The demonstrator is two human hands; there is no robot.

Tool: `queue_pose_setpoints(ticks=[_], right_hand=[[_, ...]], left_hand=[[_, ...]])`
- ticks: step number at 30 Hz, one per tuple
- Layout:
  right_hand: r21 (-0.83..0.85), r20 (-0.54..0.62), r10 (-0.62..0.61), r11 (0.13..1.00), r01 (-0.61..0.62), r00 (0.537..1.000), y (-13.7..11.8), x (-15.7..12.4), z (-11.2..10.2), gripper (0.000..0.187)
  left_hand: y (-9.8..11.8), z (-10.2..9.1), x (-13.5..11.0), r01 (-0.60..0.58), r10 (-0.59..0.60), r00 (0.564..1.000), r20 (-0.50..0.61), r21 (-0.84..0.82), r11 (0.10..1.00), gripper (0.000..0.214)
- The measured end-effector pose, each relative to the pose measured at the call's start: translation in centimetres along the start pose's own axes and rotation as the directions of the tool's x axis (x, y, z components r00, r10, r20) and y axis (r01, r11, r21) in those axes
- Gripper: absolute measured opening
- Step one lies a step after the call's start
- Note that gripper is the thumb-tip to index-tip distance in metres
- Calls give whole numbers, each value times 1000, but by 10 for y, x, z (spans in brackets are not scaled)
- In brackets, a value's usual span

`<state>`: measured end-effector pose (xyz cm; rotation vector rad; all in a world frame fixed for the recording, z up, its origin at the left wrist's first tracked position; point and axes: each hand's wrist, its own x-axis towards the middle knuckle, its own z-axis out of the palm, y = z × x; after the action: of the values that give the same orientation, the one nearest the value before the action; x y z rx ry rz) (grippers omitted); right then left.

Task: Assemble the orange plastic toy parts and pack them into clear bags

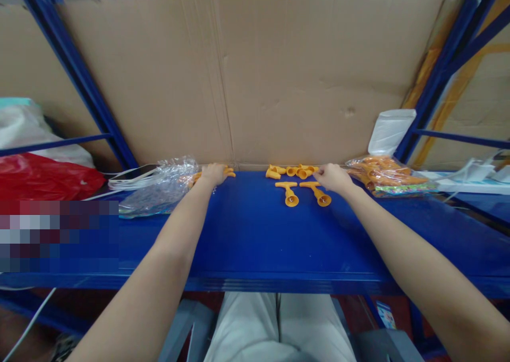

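My left hand reaches to the back of the blue shelf, its fingers curled over a few small orange plastic pieces beside a crumpled clear bag. My right hand rests at the top of an orange T-shaped piece with a cup end, fingers pinched on its crossbar. A second such piece lies just left of it. Several more orange pieces lie in a row against the cardboard.
A brown cardboard sheet walls off the back of the shelf. A clear bag full of orange pieces lies at the right, with a white bag behind it. Blue rack posts slant at both sides. A red bag sits left.
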<state>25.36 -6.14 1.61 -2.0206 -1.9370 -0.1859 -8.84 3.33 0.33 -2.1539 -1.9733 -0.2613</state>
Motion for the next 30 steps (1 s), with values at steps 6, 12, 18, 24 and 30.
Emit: queue_pose_setpoints(ticks=[6, 12, 18, 24, 30], right_hand=[[5, 1, -12, 1000, 12, 1000, 0, 1, 1, 29], [14, 9, 2, 1000, -2, 1000, 0, 0, 1, 29], [17, 23, 14, 1000, -14, 1000, 2, 2, 4, 30], [98, -52, 25, 995, -20, 998, 5, 13, 10, 27], [58, 17, -66, 996, 65, 998, 5, 39, 16, 33]], left_hand=[[33, -18, -1, 35, -41, 993, -110, -58, 998, 41], [48, -33, -8, 221, -218, 974, 59, -454, 863, 41], [50, -26, -29, 330, -148, 944, 295, -846, 419, 25], [53, -6, -47, 289, -58, 957, 284, -912, 293, 5], [54, -6, -54, 232, -85, 973, 216, -918, 321, 15]])
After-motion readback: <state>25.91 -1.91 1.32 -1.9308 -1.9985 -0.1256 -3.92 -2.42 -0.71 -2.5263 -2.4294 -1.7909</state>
